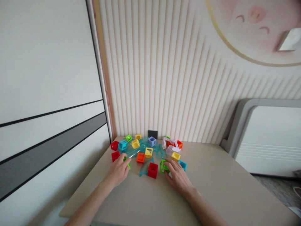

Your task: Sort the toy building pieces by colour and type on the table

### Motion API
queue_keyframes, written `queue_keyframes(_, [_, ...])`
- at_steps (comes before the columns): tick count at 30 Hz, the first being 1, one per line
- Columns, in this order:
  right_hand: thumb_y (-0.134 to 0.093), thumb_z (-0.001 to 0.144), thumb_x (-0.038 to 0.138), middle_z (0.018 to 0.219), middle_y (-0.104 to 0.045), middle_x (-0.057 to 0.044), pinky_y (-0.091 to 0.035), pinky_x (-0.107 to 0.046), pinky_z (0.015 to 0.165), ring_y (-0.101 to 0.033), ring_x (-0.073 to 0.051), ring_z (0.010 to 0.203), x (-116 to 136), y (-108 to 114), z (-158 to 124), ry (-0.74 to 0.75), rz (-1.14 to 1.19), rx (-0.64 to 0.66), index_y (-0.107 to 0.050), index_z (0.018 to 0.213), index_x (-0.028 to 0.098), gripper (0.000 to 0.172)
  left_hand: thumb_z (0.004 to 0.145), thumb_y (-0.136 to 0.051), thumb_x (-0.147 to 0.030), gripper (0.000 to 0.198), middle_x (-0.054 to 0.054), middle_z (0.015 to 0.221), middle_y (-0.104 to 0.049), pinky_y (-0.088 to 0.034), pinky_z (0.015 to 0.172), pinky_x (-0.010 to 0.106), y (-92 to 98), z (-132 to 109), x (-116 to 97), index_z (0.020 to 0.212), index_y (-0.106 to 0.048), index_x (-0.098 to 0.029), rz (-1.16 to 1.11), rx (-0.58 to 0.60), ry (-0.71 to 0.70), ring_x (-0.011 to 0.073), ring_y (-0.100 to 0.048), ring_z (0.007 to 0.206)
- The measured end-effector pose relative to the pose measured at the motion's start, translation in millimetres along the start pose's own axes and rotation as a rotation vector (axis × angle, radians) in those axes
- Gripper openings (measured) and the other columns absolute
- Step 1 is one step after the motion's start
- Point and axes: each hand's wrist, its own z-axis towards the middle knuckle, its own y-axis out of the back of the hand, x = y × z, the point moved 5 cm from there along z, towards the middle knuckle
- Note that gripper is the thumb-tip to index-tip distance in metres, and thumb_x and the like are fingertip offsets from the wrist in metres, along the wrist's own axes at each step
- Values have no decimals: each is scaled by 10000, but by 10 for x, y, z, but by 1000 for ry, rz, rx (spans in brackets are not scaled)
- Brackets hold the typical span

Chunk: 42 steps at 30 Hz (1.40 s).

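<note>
My left hand (119, 171) is curled around a green cube block (129, 165) at the left front of the pile, and its fingers hide most of the block. On the right, my right hand (178, 175) grips another green cube block (162, 166), with thumb and fingers on its near side. Between the hands stand a red cube block (152, 170), an orange one (140, 158) and a yellow one (148, 152). A clear blue curved piece (144, 169) lies beside the red cube. Close to my right hand are a blue cube (182, 165) and a yellow cube (175, 156).
Several more coloured cubes and clear blue track pieces (136, 152) are heaped at the table's (141, 201) back, with pale purple pieces (171, 145) to the right. A black square object (152, 134) leans at the ribbed wall (150, 78). A white cabinet (51, 78) borders the left.
</note>
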Motion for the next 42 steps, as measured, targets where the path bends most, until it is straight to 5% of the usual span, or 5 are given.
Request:
queue_keyframes(8, [-545,930,200,1256,-647,-133,-540,-457,943,-643,-274,1112,16,34,10,6,14,-4,-575,1210,227,284,883,-390,-117,241,80,958,-651,-454,816,368,17,97,-10,912,-608,-216,65,117,-4,248,-628,916])
queue_keyframes(19, [-558,854,130,1217,-583,-152,-594,-394,860,-648,-269,1058,-9,-25,-16,-59,36,-49,-563,1271,210,425,890,-371,-128,231,57,928,-678,-439,767,363,8,113,46,888,-582,-220,44,71,74,251,-651,889])
queue_keyframes(25, [-631,800,145,1214,-584,-146,-601,-364,835,-652,-274,1059,-11,-79,-34,-94,6,37,-568,1313,231,524,880,-386,-124,201,60,911,-651,-481,822,359,67,102,80,869,-561,-223,-34,-132,95,233,-643,864])
queue_keyframes(32, [-657,760,150,1317,-599,-123,-539,-400,970,-607,-284,1173,12,-163,-49,-126,22,213,-534,1378,273,642,912,-426,-153,200,121,1149,-616,-502,956,401,95,2,64,1017,-591,-196,-66,-439,-10,267,-615,1090])
queue_keyframes(42, [-540,810,180,1282,-671,-102,-503,-378,1002,-648,-252,1148,70,-66,14,-207,276,199,-609,1274,218,471,970,-427,-201,171,117,1128,-564,-552,910,373,9,-20,103,1030,-586,-199,-99,-529,-32,246,-632,1052])
